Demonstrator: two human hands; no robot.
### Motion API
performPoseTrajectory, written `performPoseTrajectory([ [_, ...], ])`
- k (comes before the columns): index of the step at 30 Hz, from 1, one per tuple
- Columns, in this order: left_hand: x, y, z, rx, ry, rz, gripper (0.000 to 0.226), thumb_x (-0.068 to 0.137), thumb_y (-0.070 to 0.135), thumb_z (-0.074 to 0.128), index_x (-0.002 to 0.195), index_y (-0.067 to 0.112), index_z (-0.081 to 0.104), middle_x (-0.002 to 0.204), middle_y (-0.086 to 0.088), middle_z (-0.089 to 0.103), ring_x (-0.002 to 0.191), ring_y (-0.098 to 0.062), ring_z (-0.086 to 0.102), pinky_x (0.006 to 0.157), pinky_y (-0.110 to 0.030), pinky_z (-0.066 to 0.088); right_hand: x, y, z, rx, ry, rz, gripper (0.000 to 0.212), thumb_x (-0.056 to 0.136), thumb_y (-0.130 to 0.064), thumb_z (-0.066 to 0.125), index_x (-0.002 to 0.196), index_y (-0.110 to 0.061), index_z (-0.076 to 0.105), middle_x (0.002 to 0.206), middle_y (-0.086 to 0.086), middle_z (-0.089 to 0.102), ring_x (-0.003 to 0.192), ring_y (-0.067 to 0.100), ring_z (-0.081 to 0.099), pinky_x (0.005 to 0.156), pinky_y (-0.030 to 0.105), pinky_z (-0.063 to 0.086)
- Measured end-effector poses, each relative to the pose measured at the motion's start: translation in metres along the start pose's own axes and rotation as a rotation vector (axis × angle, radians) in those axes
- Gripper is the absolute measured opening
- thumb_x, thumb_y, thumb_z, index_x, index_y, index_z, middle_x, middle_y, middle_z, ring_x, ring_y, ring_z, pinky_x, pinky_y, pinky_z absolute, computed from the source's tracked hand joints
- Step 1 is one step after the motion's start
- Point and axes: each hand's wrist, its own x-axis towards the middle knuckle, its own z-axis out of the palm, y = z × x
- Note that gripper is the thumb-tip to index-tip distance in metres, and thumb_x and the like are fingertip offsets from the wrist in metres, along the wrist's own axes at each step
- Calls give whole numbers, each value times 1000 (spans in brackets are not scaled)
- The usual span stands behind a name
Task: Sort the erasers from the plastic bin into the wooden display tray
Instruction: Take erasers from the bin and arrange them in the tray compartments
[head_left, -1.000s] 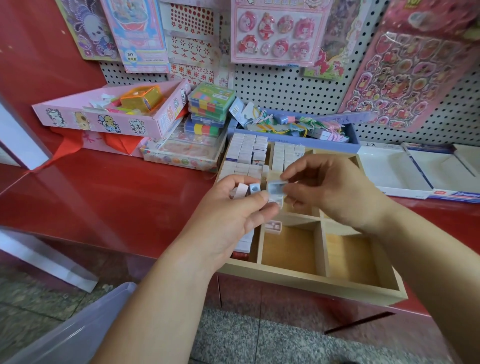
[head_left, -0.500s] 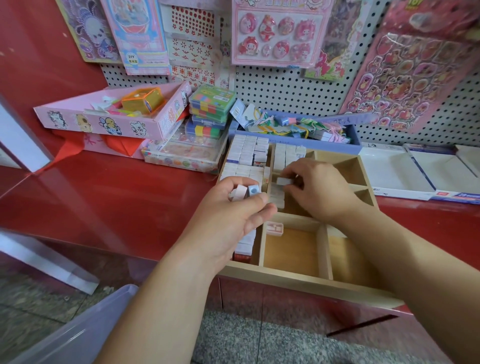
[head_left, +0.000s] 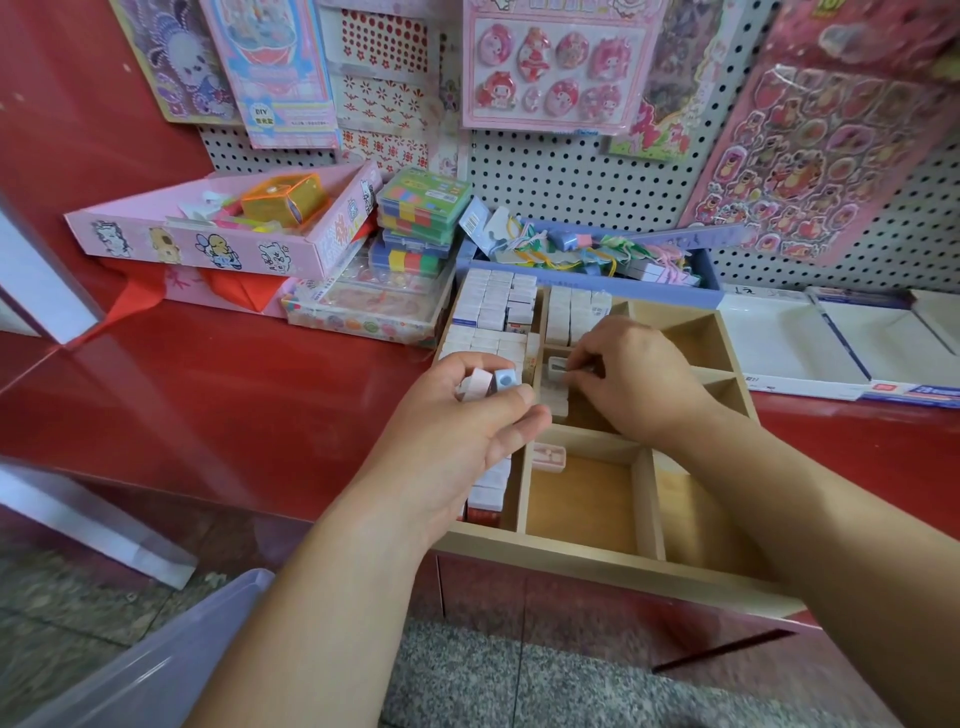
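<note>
1. Head view: the tray (head_left: 597, 558) sits on the red surface (head_left: 208, 405). A corner of the bin (head_left: 156, 670) shows at lower left, well apart from it.
2. The left hand (head_left: 467, 431) is curled round a few erasers above the tray's left column. A pink eraser (head_left: 475, 384) and a blue eraser (head_left: 506, 378) poke up beside the thumb.
3. The right hand (head_left: 639, 379) pinches one eraser (head_left: 558, 366) at its fingertips, low in the middle compartment, just beside others already there.
4. The erasers look like small, light, stiff blocks. Their wrappers are probably slick, so a fingertip pinch across the narrow sides should suit.
5. The packed rows appear to stand on end, long axis up. The pinched eraser seems to lie crosswise, left to right, though blur makes this uncertain.
6. A lone eraser (head_left: 549, 456) lies flat at the far edge of the near-middle compartment.
</note>
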Motion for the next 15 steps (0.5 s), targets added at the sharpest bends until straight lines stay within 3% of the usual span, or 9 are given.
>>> performPoseTrajectory([
  [7,0,0,-2,-5,8,12,24,95,-4,64,116,6,62,105,-20,70,90,-26,78,95,-37,59,-13,-9,-30,159,-322,-6,8,89,-29,75,83,-24,75,80,-11,69,76,7,63,68,22,51],
  [15,-2,0,-1,2,9,8,22,95,-4,65,114,7,63,113,-24,68,89,-27,78,95,-36,59,-15,-9,-23,240,-303,14,7,89,-26,71,84,-23,70,80,-13,66,74,4,61,65,18,46],
])
